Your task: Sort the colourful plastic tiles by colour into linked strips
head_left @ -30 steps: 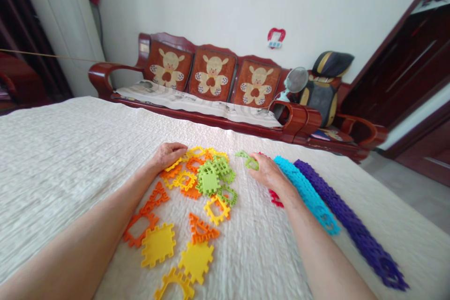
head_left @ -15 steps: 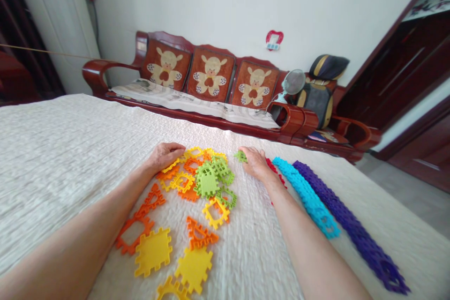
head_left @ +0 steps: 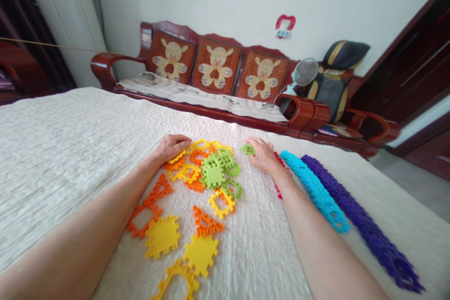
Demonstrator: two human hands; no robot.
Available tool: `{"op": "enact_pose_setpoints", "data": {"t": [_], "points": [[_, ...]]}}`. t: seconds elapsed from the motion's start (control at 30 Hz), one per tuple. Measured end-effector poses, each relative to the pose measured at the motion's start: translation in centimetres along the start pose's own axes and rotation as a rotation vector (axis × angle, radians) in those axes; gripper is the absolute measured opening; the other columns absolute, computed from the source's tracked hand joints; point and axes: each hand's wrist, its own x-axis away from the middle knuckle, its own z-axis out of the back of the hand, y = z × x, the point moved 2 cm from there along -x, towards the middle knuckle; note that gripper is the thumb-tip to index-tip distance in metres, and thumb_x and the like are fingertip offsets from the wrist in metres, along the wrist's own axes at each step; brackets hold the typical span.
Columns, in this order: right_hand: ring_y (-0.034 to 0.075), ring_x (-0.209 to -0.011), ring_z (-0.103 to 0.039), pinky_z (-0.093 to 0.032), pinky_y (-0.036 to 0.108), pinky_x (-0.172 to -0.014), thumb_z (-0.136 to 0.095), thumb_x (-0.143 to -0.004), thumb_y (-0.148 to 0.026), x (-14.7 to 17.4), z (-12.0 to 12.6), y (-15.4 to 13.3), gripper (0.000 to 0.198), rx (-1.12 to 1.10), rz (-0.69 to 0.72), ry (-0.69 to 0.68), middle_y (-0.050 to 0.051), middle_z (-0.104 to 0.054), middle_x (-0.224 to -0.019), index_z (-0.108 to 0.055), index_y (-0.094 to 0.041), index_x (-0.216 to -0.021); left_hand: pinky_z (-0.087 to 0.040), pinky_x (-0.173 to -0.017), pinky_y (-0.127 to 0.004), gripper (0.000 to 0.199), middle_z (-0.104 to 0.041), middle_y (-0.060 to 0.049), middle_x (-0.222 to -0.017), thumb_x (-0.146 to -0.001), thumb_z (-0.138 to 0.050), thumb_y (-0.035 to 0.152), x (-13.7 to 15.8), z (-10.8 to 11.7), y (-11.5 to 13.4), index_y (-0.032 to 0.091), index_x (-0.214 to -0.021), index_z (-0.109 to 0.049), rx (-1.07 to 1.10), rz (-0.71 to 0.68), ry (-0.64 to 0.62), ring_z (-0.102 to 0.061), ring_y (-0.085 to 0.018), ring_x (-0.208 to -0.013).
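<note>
Head camera view: nearest, a yellow arched piece (head_left: pixel 176 267) lies on a white cover (head_left: pixel 70 150), with yellow and orange pieces scattered beyond it. To the right, a purple row (head_left: pixel 355 220), a turquoise row (head_left: pixel 312 187) and a red row (head_left: pixel 277 192), partly behind the right forearm, run lengthwise, each a single colour, perhaps so that shades stay separate. Mid-cover is a loose heap topped by green pieces (head_left: pixel 213 176). At its far left edge the left hand (head_left: pixel 173 146) rests, fingers curled beside yellow pieces, perhaps to steady them; I cannot tell if it grips. The right hand (head_left: pixel 262 154) is bent around a small green piece (head_left: pixel 247 149), grip unclear. A strip of cloth between heap and rows gives sideways room. Past the cover's far edge stands a sofa (head_left: pixel 211 110).
</note>
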Motion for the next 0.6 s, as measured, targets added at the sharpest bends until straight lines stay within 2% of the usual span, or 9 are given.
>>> {"op": "enact_pose_setpoints", "data": {"t": [0.1, 0.2, 0.33, 0.47, 0.6], "points": [[0.021, -0.109, -0.059, -0.044, 0.036, -0.097, -0.050, -0.073, -0.008, -0.1, 0.7, -0.8, 0.049, -0.198, 0.062, -0.007, 0.008, -0.064, -0.121, -0.061, -0.020, -0.119, -0.050, -0.071, -0.029, 0.046, -0.075, -0.005, -0.081, -0.066, -0.058, 0.052, 0.1, 0.0, 0.3, 0.017, -0.089, -0.077, -0.003, 0.009, 0.002, -0.066, -0.023, -0.080], [0.018, -0.100, -0.062, -0.047, 0.031, -0.090, -0.054, -0.074, -0.014, 0.1, 1.4, -2.3, 0.043, -0.345, 0.136, -0.114, 0.006, -0.065, -0.116, -0.063, -0.021, -0.116, -0.050, -0.073, -0.029, 0.047, -0.075, -0.005, -0.084, -0.066, -0.057, 0.053, 0.0, 0.0, 0.3, 0.017, -0.088, -0.077, -0.012, -0.001, 0.002, -0.066, -0.023, -0.081], [0.021, -0.107, -0.059, -0.044, 0.034, -0.095, -0.062, -0.071, -0.017, 0.7, 1.4, -4.5, 0.052, -0.284, 0.225, -0.213, 0.007, -0.061, -0.122, -0.059, -0.022, -0.123, -0.051, -0.076, -0.030, 0.045, -0.076, -0.004, -0.087, -0.067, -0.057, 0.053, -0.2, -0.1, -0.2, 0.019, -0.087, -0.077, -0.013, -0.018, -0.003, -0.067, -0.024, -0.084], [0.023, -0.117, -0.053, -0.040, 0.036, -0.102, -0.063, -0.071, -0.020, 1.0, 0.5, -6.0, 0.059, -0.219, 0.269, -0.202, 0.011, -0.054, -0.131, -0.054, -0.018, -0.129, -0.051, -0.073, -0.028, 0.044, -0.076, -0.004, -0.085, -0.068, -0.057, 0.053, -0.2, -0.1, -0.1, 0.019, -0.088, -0.077, -0.022, -0.019, -0.004, -0.067, -0.023, -0.083], [0.024, -0.117, -0.054, -0.040, 0.037, -0.102, -0.063, -0.072, -0.023, 1.0, 0.1, -6.5, 0.059, -0.208, 0.258, -0.210, 0.013, -0.056, -0.128, -0.053, -0.016, -0.130, -0.051, -0.071, -0.028, 0.044, -0.076, -0.005, -0.084, -0.068, -0.056, 0.051, 0.1, 0.1, 0.4, 0.017, -0.087, -0.077, -0.037, -0.020, -0.003, -0.067, -0.023, -0.081]]}}
